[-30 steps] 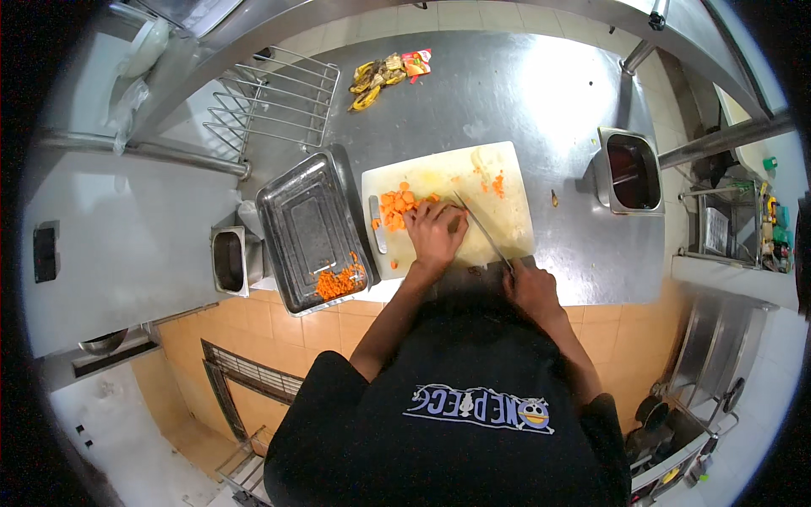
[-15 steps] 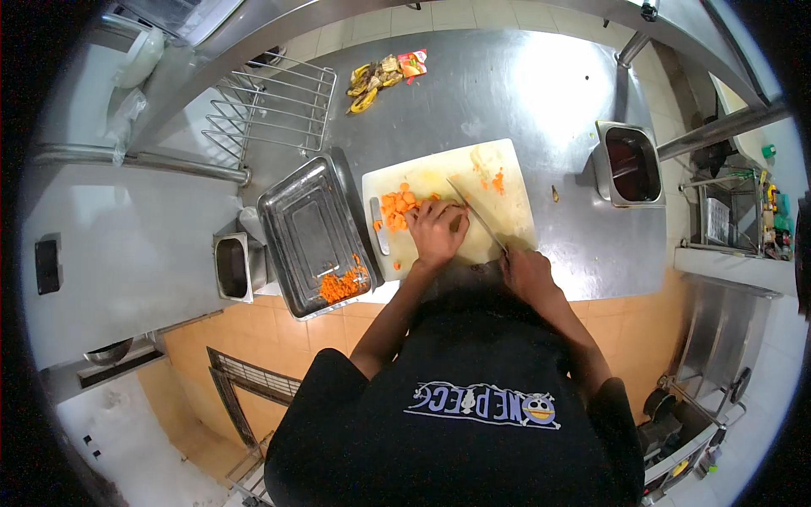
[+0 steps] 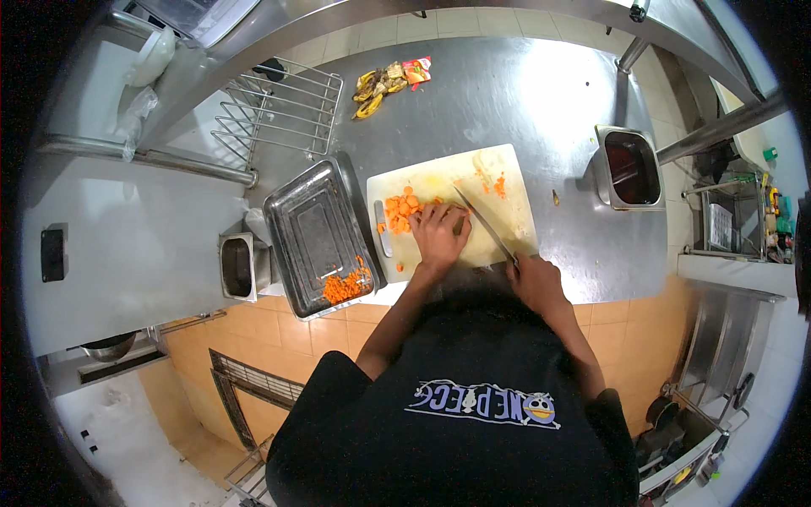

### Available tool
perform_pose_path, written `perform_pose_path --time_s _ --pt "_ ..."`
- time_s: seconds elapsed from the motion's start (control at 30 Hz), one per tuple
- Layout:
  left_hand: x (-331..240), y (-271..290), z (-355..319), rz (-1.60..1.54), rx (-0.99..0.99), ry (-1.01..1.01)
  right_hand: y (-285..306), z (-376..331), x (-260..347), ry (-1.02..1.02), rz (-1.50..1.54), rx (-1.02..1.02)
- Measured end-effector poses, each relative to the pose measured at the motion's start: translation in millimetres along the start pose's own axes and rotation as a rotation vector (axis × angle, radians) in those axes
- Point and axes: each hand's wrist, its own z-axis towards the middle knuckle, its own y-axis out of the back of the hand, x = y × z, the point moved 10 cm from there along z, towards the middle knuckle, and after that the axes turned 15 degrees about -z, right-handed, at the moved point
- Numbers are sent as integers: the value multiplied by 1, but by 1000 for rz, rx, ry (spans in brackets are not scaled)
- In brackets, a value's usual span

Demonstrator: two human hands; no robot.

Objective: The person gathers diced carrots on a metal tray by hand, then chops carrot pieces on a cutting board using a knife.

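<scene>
My right hand point(image 3: 538, 284) is wrapped round the handle of a kitchen knife point(image 3: 487, 226). Its blade slants across a white cutting board point(image 3: 515, 203), just right of my left fingertips. My left hand point(image 3: 439, 239) is curled down onto the board, gripping carrot; bits of orange show at the fingertips, and the rest is hidden under the fingers. Left of that hand lies a pile of carrot slices point(image 3: 399, 208). Small carrot scraps point(image 3: 500, 187) are scattered at the board's upper right. Beside the board, a steel tray point(image 3: 300, 215) holds finely cut carrot point(image 3: 344, 287) in its near corner.
The board rests on a steel table point(image 3: 473, 93). A wire rack point(image 3: 283, 110), banana peels point(image 3: 369, 103) and a red packet point(image 3: 417, 70) are toward the back. One deep steel container point(image 3: 601, 165) stands at right, another point(image 3: 253, 287) left of the tray. A metal shelf bar point(image 3: 355, 25) crosses overhead.
My right hand and the knife have shifted slightly right, with the blade a little farther from my left fingers. My left hand keeps its place on the board. The whole view has shifted slightly.
</scene>
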Motion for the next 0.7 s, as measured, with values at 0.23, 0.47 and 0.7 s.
perform_pose_path --time_s 0.23,0.47,0.7 --pt "1 1 0 4 -10 24 -13 -4 -4 -5 -25 102" --pt "4 2 -1 -20 -12 40 -15 -3 -4 15 -17 53" --pt "-5 6 0 -34 -30 -10 -21 -4 -6 5 -8 57"
